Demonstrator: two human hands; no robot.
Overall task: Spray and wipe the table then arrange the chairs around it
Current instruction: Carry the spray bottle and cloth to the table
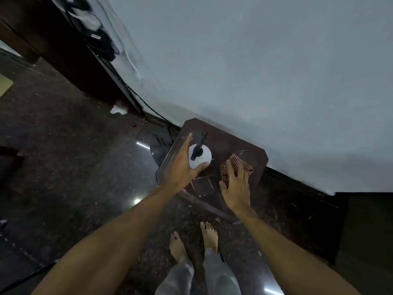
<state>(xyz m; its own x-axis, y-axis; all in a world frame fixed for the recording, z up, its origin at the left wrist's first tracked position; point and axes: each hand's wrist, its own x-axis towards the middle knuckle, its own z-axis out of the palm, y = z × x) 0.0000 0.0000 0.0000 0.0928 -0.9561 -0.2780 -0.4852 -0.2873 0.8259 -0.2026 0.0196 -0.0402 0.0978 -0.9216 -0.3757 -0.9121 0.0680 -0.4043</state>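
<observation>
Both arms are bare from the bottom edge of the frame up to the hands: no sleeves show, and no watch, ring or band can be seen on either wrist or finger. The left hand (180, 167) and right hand (236, 188) sit near the middle of the frame, fingers long and slim with short nails. At the bottom centre, two legs wear loose light-grey trousers (212, 275) with a faint sheen and soft folds, the hems ending at the ankles. Below the hems in the picture, the feet (209, 236) are bare, no shoes or socks, toes pointing toward the upper part of the frame.
</observation>
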